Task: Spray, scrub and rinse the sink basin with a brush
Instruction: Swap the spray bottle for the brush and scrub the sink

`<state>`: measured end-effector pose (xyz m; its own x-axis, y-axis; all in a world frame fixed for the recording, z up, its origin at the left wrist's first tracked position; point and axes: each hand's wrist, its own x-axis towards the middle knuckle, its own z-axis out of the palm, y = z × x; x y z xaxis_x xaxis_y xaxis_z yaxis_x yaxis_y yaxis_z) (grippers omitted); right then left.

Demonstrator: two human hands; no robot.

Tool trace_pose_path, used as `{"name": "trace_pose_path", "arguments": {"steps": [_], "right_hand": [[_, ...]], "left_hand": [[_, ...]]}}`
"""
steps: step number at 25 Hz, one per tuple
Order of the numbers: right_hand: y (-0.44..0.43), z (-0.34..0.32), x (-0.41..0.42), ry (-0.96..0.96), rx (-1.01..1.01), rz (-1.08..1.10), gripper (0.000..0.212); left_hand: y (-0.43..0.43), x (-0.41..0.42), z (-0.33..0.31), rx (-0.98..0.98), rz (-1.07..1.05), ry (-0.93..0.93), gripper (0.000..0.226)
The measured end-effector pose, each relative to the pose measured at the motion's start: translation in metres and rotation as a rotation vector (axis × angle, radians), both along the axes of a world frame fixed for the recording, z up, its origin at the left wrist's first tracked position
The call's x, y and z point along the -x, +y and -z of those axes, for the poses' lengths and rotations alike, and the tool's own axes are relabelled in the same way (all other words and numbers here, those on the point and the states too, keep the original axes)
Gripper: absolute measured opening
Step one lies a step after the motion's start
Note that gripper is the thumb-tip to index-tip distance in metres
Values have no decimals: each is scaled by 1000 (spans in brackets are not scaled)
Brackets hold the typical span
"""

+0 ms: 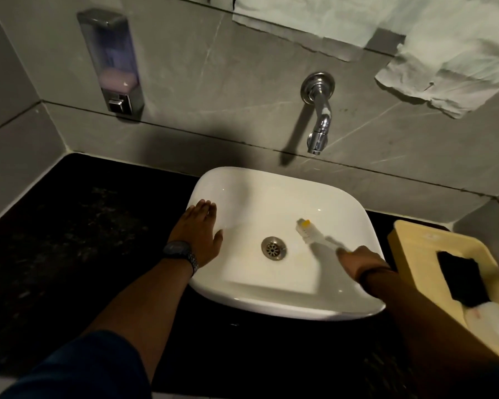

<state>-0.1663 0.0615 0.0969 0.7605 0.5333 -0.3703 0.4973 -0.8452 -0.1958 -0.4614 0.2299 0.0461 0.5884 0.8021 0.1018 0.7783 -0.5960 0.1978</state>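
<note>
A white sink basin [271,300] sits on a black counter, with a metal drain [273,248] in its middle. My left hand [200,231] lies flat and open on the basin's left rim. My right hand [360,262] grips the handle of a small white brush [310,230] with a yellow tip. The brush head is blurred and lies inside the basin, right of the drain. A chrome tap [319,110] juts from the wall above the basin; no water is running.
A cream tray [409,249] at the right holds a black pad [461,279] and a pale bottle. A soap dispenser [111,63] hangs on the left wall. Crumpled paper [432,67] covers the mirror above. Black counter [78,240] stretches left.
</note>
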Motion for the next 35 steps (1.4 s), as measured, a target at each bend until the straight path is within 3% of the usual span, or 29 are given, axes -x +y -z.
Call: {"name": "trace_pose_path", "arguments": {"steps": [2, 3, 6, 8, 10, 11, 13, 15, 17, 20, 22, 25, 28, 29, 31, 33, 35], "right_hand": [[-17, -17, -7, 256, -6, 71, 39], [-22, -21, 3, 381, 40, 36, 40], [-6, -12, 42, 567, 166, -231, 39], [19, 4, 58, 367, 41, -326, 45], [42, 9, 56, 51, -59, -157, 62], [46, 12, 51, -5, -81, -58, 63], [55, 21, 56, 91, -156, -61, 58], [53, 27, 83, 263, -179, -379, 40], [34, 34, 91, 254, -178, -495, 37], [-1, 16, 26, -23, -71, -82, 62], [-29, -7, -21, -38, 17, 33, 61], [-38, -33, -12, 343, 82, -33, 30], [-20, -22, 40, 561, 194, -167, 39], [-7, -12, 54, 534, 160, -260, 39], [24, 6, 74, 306, 28, -428, 46], [47, 10, 74, 82, -54, -324, 62], [48, 9, 55, -2, -86, -99, 66]], "left_hand": [[0, -1, 0, 4, -5, 19, 66], [0, -1, 0, 1, -9, 28, 67], [1, 0, 0, 2, -13, 41, 67], [1, -1, 1, 4, -15, 34, 67], [2, 0, 2, 14, -13, 24, 66], [2, 0, 4, 15, -12, 19, 66], [3, 0, 5, 9, -7, 15, 65], [4, -1, 6, 2, -5, 18, 65], [3, -1, 6, 1, -7, 19, 65], [2, -1, 5, -1, -10, 33, 65], [2, 0, 3, -8, -8, 41, 65], [0, -1, 2, -14, -7, 48, 65], [-1, -1, 1, -10, -10, 56, 65], [-1, -1, 1, -11, -11, 47, 65], [0, -1, 1, -12, -6, 25, 63], [1, -1, 2, -4, 0, 17, 62], [2, -1, 3, 6, 4, 22, 62]]}}
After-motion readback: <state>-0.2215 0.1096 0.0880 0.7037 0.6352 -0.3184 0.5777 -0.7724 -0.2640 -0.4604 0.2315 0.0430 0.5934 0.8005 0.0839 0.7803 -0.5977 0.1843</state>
